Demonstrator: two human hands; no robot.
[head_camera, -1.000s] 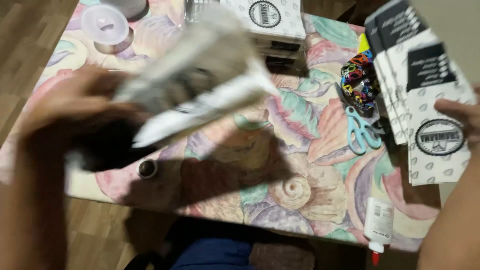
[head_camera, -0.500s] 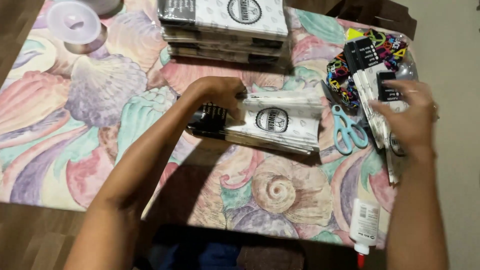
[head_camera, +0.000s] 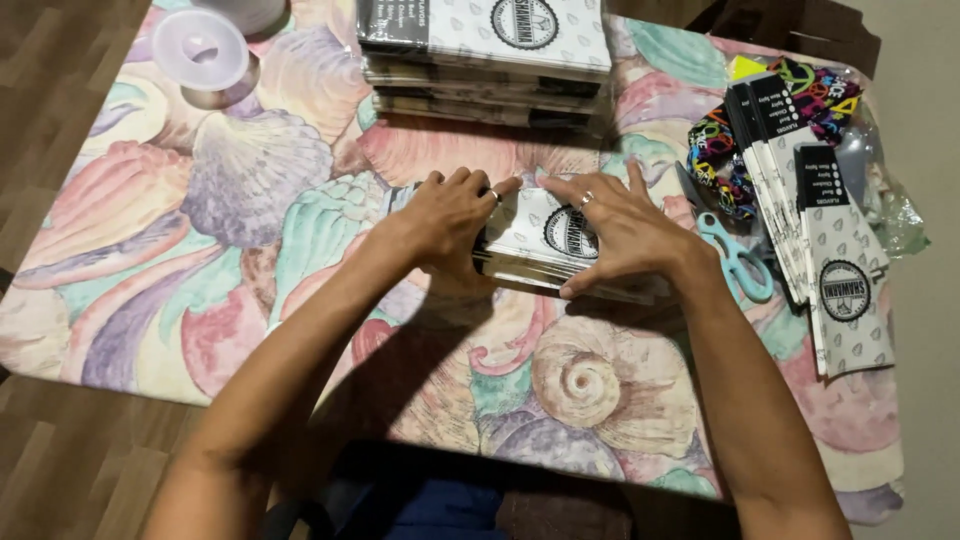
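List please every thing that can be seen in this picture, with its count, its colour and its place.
small stack of flat packets: one stack, white and black, table centre, under both hands
tall stack of flat packets: one stack, white and black, far edge of table
fanned packets: several, white with black tops, right side
scissors: one pair, light blue handles, right of the hands
colourful bands: a heap, many colours, far right, partly under the fanned packets
tape roll: one, clear, far left corner
tablecloth: one, pastel shell pattern, covers the table
left hand: presses the small stack's left end
right hand: lies flat on the small stack, ring on one finger
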